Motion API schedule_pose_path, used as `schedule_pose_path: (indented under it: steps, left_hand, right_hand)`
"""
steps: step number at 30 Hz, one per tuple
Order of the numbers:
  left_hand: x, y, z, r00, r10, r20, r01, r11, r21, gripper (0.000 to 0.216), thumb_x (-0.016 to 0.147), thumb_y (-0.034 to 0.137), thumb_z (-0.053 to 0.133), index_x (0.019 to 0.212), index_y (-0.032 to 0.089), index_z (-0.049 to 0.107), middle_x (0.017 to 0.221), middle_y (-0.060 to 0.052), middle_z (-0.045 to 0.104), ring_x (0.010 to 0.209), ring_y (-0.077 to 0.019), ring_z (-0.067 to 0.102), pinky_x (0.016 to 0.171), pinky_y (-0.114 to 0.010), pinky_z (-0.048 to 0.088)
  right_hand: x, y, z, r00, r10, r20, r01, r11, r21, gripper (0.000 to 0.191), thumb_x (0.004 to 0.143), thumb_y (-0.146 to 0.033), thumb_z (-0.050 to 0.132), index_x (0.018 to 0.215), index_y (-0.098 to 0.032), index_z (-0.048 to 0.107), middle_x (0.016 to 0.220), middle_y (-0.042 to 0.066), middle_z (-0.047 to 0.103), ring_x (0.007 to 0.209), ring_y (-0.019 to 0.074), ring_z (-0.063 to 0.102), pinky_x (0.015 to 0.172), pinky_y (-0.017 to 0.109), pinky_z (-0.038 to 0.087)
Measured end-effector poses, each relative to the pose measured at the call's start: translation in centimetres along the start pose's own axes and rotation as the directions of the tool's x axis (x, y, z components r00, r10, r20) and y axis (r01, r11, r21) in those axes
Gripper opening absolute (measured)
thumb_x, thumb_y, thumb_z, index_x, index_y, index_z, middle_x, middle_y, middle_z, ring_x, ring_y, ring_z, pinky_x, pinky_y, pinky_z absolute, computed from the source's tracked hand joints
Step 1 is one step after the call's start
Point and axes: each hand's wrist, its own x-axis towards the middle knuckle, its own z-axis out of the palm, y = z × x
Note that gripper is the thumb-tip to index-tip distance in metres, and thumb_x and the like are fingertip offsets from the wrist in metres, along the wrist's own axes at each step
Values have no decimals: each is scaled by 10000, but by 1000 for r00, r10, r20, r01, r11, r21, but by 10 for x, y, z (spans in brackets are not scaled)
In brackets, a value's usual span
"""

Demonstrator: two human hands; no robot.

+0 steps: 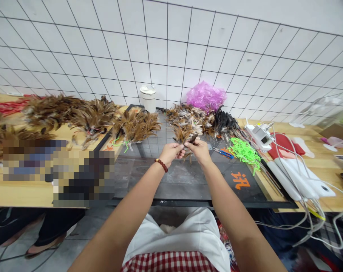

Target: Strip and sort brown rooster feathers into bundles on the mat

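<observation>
Over the dark glass panel (166, 185), both my hands meet at a small bunch of brown feathers (184, 134). My left hand (172, 153), with a beaded bracelet at the wrist, is closed on the base of the bunch. Thumb and fingers of my right hand (197, 149) pinch it from the other side. Loose brown and pale feathers (188, 117) lie just beyond, with black feathers (224, 122) to their right. Blue-handled snips (224, 152) rest right of my right hand, beside a heap of bright green cord (245, 152).
Tied feather bundles (139, 126) lie to the left, with more feathers (58, 109) on the wooden table. A white lidded cup (148, 99) and a pink plastic bag (207, 96) stand at the back. White cables and a power strip (260, 136) are at right. Another person's legs show lower left.
</observation>
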Motion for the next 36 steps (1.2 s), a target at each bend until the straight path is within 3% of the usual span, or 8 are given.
schedule_pose_path:
  steps: [12,16,18,21,24,27,30,36]
  left_hand:
    - [-1,-3,0,995,10,99,-19,996,91,204,691,252,701,607,97,599,541,-18,586,448,-53,496,456,-180,398]
    - [1,-2,0,996,25,85,-28,999,32,205,674,273,718,650,94,620,567,-26,599,476,-67,524,469,-189,424]
    - [3,-1,-1,997,72,24,-71,996,-45,216,676,290,717,678,93,627,590,-36,611,493,-76,542,484,-201,442]
    - [6,2,-5,980,145,-133,-167,971,-171,235,676,309,714,711,97,621,611,-37,618,503,-78,552,492,-204,444]
    - [10,5,-10,945,155,-287,-228,943,-242,253,667,323,719,722,104,605,582,-10,594,468,-62,523,473,-194,421]
    - [12,6,-12,917,156,-368,-262,929,-259,264,659,329,723,725,107,597,568,6,580,460,-53,509,474,-187,414]
    - [14,4,-12,910,168,-378,-278,925,-258,255,668,323,710,734,103,601,570,8,578,470,-54,512,474,-183,409]
    - [14,3,-12,906,171,-388,-278,931,-238,253,667,322,707,734,101,604,565,8,579,459,-52,505,468,-181,402]
  right_hand:
    - [-4,-6,5,998,55,2,-55,998,37,327,465,-378,799,647,-160,635,616,-14,620,565,128,554,589,286,482]
    - [-2,-9,-4,1000,-6,29,7,1000,-13,283,578,-400,739,707,-164,652,596,-21,606,538,110,521,564,259,447]
    - [1,-8,-17,999,-54,9,54,992,-113,244,649,-390,685,754,-170,673,623,-14,620,545,109,516,573,256,434]
    - [6,-5,-39,992,-121,-28,99,907,-410,124,670,-271,648,747,-189,699,686,8,658,608,134,546,627,274,433]
    - [6,-1,-51,988,-143,54,144,758,-636,130,644,-148,628,716,-212,715,737,18,681,674,153,574,682,284,435]
    - [4,1,-53,976,-94,197,203,721,-663,169,653,-118,623,742,-217,726,758,20,683,696,150,587,687,271,439]
    - [3,3,-51,952,-79,294,265,691,-672,194,669,-110,622,787,-217,732,798,27,675,724,149,590,700,269,437]
    - [1,5,-35,946,-163,280,324,538,-778,194,781,-201,583,926,-226,710,860,49,649,820,173,582,738,275,428]
